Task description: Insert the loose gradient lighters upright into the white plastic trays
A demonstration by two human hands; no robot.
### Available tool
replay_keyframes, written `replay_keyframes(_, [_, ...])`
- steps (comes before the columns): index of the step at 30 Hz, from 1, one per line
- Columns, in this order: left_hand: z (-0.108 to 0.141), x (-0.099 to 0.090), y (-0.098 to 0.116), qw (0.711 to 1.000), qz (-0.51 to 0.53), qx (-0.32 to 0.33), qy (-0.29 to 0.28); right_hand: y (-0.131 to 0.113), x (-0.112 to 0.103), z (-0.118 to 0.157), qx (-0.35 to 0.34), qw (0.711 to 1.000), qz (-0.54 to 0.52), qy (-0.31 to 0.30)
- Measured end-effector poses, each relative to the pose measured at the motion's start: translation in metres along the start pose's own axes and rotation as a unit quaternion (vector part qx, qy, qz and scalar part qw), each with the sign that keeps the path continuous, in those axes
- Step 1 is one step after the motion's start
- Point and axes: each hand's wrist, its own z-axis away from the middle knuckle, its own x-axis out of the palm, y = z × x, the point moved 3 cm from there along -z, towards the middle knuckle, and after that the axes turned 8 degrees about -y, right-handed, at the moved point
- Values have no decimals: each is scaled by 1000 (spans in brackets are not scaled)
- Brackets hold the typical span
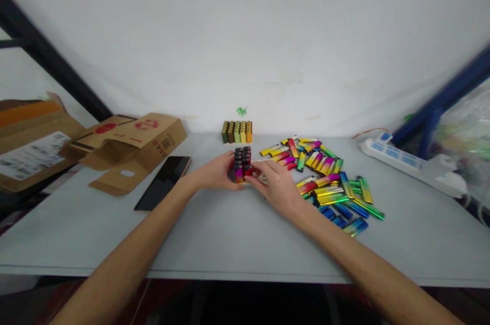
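In the middle of the table several upright lighters (239,174) with black tops and purple, red and yellow bodies stand in two close columns. My left hand (218,171) curls around their left side, its thumb at the near end. From the right, my right hand (277,182) pinches a red lighter (248,171) at the near end of the right column. To the right of my right hand lies a loose spread of shiny lighters (329,190) in yellow, red, purple, green and blue. Behind my hands stands a block of lighters (237,132) in green, brown and orange rows.
A black phone (163,183) lies left of my left forearm. Beyond it are an opened cardboard box (153,136) and another carton (34,146). A white power strip (413,161) lies at the right, near a plastic bag (467,131). The wall (245,34) borders the table's far edge.
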Motion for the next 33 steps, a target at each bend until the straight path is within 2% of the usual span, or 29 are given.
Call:
replay_keyframes(8, [0, -3, 5, 1000, -4, -8, 0, -2, -2, -4, 9, 995, 92, -46])
replay_keyframes(13, [1, -4, 4, 999, -1, -35, -2, 8, -12, -3, -27, 991, 103, -84])
replay_keyframes(16, [2, -3, 1, 999, 5, -43, 0, 23, -31, -2, -26, 991, 101, -81])
replay_keyframes(19, [3, -3, -1, 999, 3, -44, 0, 49, -53, 1, 13, 990, 116, -73])
replay_keyframes(21, [3, -3, -1, 999, 1, -44, -2, 68, -63, 4, 35, 988, 121, -93])
replay_keyframes(26, [3, -4, 2, 999, 6, -51, -6, 94, -65, 11, 34, 976, 108, -184])
replay_keyframes(33, [3, -4, 1, 999, 3, -52, -6, 98, -70, 11, 26, 980, 75, -180])
